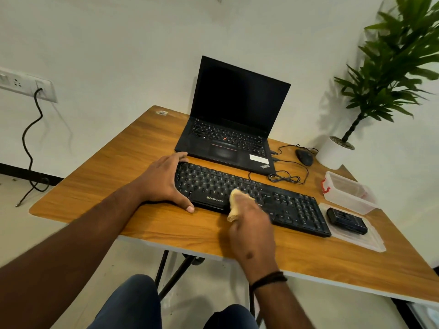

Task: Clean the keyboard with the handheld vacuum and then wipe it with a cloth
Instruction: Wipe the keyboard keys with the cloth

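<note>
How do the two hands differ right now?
The left hand clasps the keyboard's left end with spread fingers, steadying it; the right hand grips a yellowish cloth against the keys near the middle. The left looks sharp, the right motion-blurred. Both touch the keyboard.

arms: bare, no sleeves | right wrist: black band [268,280] | legs: dark blue trousers [133,305]
</note>
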Available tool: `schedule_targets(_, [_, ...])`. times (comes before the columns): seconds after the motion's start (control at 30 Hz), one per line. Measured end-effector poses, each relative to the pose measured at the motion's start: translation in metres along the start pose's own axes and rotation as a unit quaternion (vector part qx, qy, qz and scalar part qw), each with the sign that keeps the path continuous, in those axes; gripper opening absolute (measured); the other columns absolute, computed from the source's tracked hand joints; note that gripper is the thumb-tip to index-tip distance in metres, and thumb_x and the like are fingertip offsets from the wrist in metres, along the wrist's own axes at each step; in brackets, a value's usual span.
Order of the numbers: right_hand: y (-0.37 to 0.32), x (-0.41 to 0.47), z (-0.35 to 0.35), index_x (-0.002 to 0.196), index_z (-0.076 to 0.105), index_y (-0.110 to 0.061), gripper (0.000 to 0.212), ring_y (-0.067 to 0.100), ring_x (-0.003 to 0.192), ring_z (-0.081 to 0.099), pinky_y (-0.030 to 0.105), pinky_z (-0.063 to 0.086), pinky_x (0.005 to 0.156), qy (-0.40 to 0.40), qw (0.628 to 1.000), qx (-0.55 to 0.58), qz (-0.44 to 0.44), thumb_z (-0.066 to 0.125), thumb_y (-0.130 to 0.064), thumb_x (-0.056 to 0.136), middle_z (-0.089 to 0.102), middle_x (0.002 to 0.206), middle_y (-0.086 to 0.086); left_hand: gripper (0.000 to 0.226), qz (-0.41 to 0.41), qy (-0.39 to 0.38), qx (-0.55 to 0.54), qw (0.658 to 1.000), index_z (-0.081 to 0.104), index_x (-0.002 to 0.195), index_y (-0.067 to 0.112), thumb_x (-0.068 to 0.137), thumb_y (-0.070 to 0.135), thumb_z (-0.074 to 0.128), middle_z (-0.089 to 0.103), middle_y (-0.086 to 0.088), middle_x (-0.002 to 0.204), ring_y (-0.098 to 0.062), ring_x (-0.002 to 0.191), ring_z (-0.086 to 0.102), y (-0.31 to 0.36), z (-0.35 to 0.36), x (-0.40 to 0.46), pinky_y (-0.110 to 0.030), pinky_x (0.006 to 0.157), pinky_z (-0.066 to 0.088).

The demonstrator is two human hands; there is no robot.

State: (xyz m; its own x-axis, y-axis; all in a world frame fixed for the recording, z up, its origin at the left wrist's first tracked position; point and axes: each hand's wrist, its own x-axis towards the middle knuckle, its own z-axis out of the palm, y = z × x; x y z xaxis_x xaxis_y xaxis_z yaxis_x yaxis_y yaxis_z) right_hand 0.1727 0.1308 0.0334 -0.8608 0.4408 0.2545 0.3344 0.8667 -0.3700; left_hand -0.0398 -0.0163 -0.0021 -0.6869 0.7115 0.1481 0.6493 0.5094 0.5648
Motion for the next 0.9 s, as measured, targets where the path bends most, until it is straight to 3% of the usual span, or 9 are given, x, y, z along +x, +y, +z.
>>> schedule_targets(0.1, [0.028, 0.037, -0.013, 0.141, 0.05, -0.016, 0.046, 0.022, 0.125, 0.056, 0.041, 0.049, 0.104, 0.081, 0.996, 0.008, 0.041, 0.045, -0.007, 0.096, 0.056, 0.14, 0.009, 0.153, 0.016, -0.017, 0.033, 0.999, 0.006, 0.16, 0.023, 0.041, 0.078, 0.085, 0.017, -0.003, 0.166, -0.025, 0.152, 0.015, 0.017, -0.001, -0.002, -0.041, 0.122, 0.011])
schedule_targets(0.2, [0.052, 0.08, -0.023, 0.135, 0.054, -0.012, 0.04, 0.025, 0.113, 0.06, 0.042, 0.054, 0.096, 0.095, 0.991, -0.054, 0.081, 0.049, -0.003, 0.096, 0.062, 0.125, 0.012, 0.15, 0.058, -0.016, 0.054, 0.997, 0.002, 0.161, 0.022, 0.047, 0.078, 0.083, 0.015, -0.003, 0.168, -0.026, 0.154, 0.011, 0.055, 0.005, 0.008, -0.04, 0.122, 0.003])
schedule_targets(0.37, [0.046, 0.104, -0.006, 0.114, 0.064, -0.01, 0.028, 0.029, 0.104, 0.064, 0.038, 0.054, 0.087, -0.019, 0.994, -0.069, 0.079, 0.048, -0.001, 0.093, 0.068, 0.11, 0.014, 0.156, 0.076, -0.105, 0.086, 0.988, 0.001, 0.161, 0.019, 0.044, 0.078, 0.085, 0.033, -0.008, 0.162, -0.03, 0.149, 0.028, 0.097, 0.032, 0.047, -0.045, 0.124, 0.017])
schedule_targets(0.5, [0.034, 0.079, 0.003, 0.13, 0.058, -0.011, 0.044, 0.029, 0.116, 0.058, 0.039, 0.048, 0.096, -0.065, 0.996, -0.062, 0.008, 0.056, 0.0, 0.087, 0.06, 0.129, 0.014, 0.151, 0.046, -0.12, 0.06, 0.99, 0.01, 0.159, 0.018, 0.043, 0.068, 0.092, 0.045, -0.005, 0.154, -0.026, 0.138, 0.045, 0.095, 0.041, 0.057, -0.038, 0.114, 0.036])
schedule_targets(0.57, [0.033, 0.06, -0.003, 0.139, 0.051, -0.014, 0.053, 0.026, 0.13, 0.049, 0.037, 0.04, 0.108, -0.099, 0.992, -0.062, -0.038, 0.065, -0.009, 0.088, 0.051, 0.145, 0.011, 0.141, 0.048, -0.108, 0.064, 0.991, 0.019, 0.157, 0.018, 0.046, 0.063, 0.093, 0.05, -0.003, 0.148, -0.022, 0.13, 0.05, 0.095, 0.043, 0.059, -0.034, 0.108, 0.039])
schedule_targets(0.67, [0.041, 0.047, -0.024, 0.142, 0.051, -0.017, 0.049, 0.024, 0.133, 0.047, 0.035, 0.037, 0.112, -0.134, 0.988, -0.05, -0.064, 0.058, -0.009, 0.094, 0.051, 0.147, 0.01, 0.14, 0.045, -0.122, 0.077, 0.988, 0.026, 0.156, 0.021, 0.042, 0.066, 0.092, 0.045, 0.0, 0.153, -0.022, 0.135, 0.046, 0.099, 0.041, 0.061, -0.036, 0.111, 0.039])
schedule_targets(0.73, [0.051, 0.054, -0.036, 0.137, 0.056, -0.015, 0.048, 0.025, 0.122, 0.056, 0.033, 0.046, 0.103, -0.114, 0.992, -0.041, -0.036, 0.049, 0.003, 0.094, 0.06, 0.135, 0.012, 0.136, 0.039, -0.147, 0.097, 0.984, 0.035, 0.152, 0.023, 0.038, 0.07, 0.091, 0.047, 0.001, 0.148, -0.024, 0.134, 0.047, 0.104, 0.038, 0.066, -0.043, 0.11, 0.042])
schedule_targets(0.8, [0.061, 0.07, -0.041, 0.13, 0.061, -0.013, 0.045, 0.026, 0.107, 0.06, 0.036, 0.052, 0.093, -0.041, 0.998, -0.046, 0.028, 0.046, 0.006, 0.093, 0.065, 0.123, 0.014, 0.131, 0.032, -0.176, 0.133, 0.975, 0.041, 0.147, 0.024, 0.036, 0.072, 0.09, 0.048, 0.001, 0.138, -0.025, 0.128, 0.049, 0.11, 0.037, 0.07, -0.047, 0.104, 0.047])
schedule_targets(0.9, [0.065, 0.087, -0.03, 0.127, 0.06, -0.012, 0.036, 0.026, 0.108, 0.06, 0.036, 0.05, 0.092, 0.036, 0.993, -0.051, 0.101, 0.046, 0.001, 0.096, 0.064, 0.119, 0.012, 0.134, 0.019, -0.196, 0.176, 0.964, 0.04, 0.149, 0.019, 0.036, 0.072, 0.089, 0.044, -0.001, 0.141, -0.025, 0.126, 0.047, 0.117, 0.036, 0.074, -0.048, 0.102, 0.049])
